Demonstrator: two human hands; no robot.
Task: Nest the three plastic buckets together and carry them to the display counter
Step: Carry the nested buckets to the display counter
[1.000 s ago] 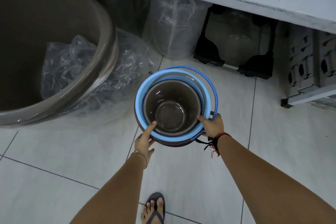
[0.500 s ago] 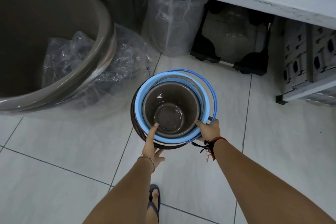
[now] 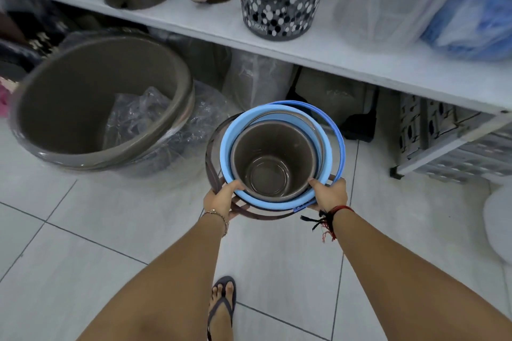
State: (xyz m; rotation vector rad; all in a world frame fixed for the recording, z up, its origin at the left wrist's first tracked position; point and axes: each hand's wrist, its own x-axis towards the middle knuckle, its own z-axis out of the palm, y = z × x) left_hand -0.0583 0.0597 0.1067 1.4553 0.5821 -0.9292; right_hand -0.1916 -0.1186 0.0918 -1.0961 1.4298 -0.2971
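Head view, looking down: three nested plastic buckets held above the tiled floor [image 3: 83, 230], in front of the white shelf [image 3: 346, 63] and near its front edge. Innermost, a grey-brown bucket [image 3: 266, 152] sitting inside a light blue bucket [image 3: 225, 147], with only the rim and thin handle of a dark brown bucket [image 3: 212, 163] showing around and below them. Blue handle [image 3: 339, 141] arching past the far right side of the stack. Left hand [image 3: 220, 198] closed on the near left rim, thumb over the blue edge, fingers underneath and out of sight. Right hand [image 3: 329, 194] closed on the near right rim, thumb laid over the edge. Bracelet [image 3: 216, 214] on the left wrist, red and black cords [image 3: 328, 220] on the right. Large grey-brown tub [image 3: 105, 102] on the floor to the left, well apart from the stack, crumpled clear plastic [image 3: 133, 119] inside it. On the shelf top, a grey basket with round holes [image 3: 277, 5] near the front edge, darker bins behind to the left, plastic-wrapped goods to the right. Sandalled foot [image 3: 221, 304] on the floor at the bottom.
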